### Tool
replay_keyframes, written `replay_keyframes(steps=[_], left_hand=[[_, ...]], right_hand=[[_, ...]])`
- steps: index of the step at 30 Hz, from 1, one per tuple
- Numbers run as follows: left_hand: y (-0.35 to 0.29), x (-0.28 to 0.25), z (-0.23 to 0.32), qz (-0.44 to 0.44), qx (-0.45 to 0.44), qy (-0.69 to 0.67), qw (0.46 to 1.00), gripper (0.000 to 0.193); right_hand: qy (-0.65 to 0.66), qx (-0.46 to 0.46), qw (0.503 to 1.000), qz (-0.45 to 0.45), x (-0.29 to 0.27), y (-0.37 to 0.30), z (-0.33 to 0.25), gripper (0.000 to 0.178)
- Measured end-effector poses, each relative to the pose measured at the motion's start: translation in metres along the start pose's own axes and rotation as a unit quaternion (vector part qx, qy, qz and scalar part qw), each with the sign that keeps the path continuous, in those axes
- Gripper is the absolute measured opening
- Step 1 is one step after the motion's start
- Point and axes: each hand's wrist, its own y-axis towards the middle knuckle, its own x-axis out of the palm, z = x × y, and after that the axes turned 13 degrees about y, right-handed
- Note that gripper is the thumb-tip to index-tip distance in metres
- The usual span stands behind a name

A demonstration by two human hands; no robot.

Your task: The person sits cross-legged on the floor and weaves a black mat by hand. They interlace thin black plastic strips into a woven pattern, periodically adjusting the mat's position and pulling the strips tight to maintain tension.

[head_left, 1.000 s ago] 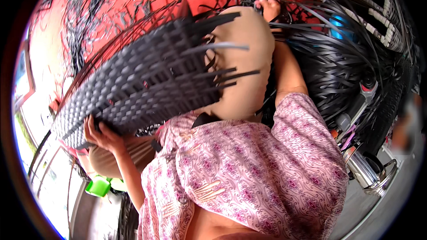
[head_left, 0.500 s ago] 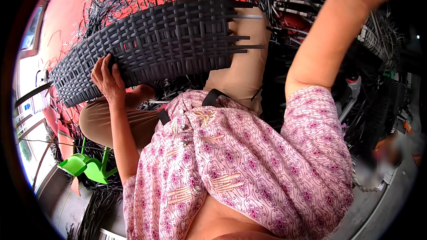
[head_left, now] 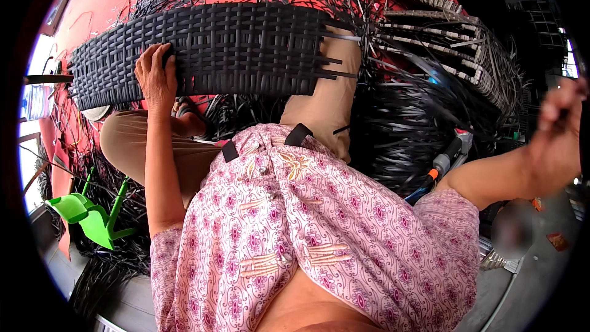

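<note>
head | left fisheye | faces down | shirt [head_left: 319, 215] close, left hand [head_left: 157, 80] farther

The left forearm [head_left: 162, 166] is standing nearly upright in view, with the wrist [head_left: 161, 107] running roughly in line with it; the left hand [head_left: 155, 77] is resting with its palm turned away, its fingers lying close together and slightly bending, its thumb standing apart; the right forearm [head_left: 491, 175] is slanting outward and up, well apart from the left; the right hand [head_left: 558, 132] is blurring, its fingers seemingly curling.
</note>
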Motion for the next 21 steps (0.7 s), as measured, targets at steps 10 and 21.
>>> replay_keyframes(steps=[10,21], left_hand=[[0.019,-0.083,0.121,-0.025,0.028,-0.284,0.958,0.037],[0.001,-0.086,0.181,-0.170,0.179,-0.385,0.889,0.019]], right_hand=[[0.252,0.540,0.765,-0.242,0.083,-0.155,0.118,0.024],[0.260,0.590,0.714,-0.273,0.088,-0.206,0.152,0.028]])
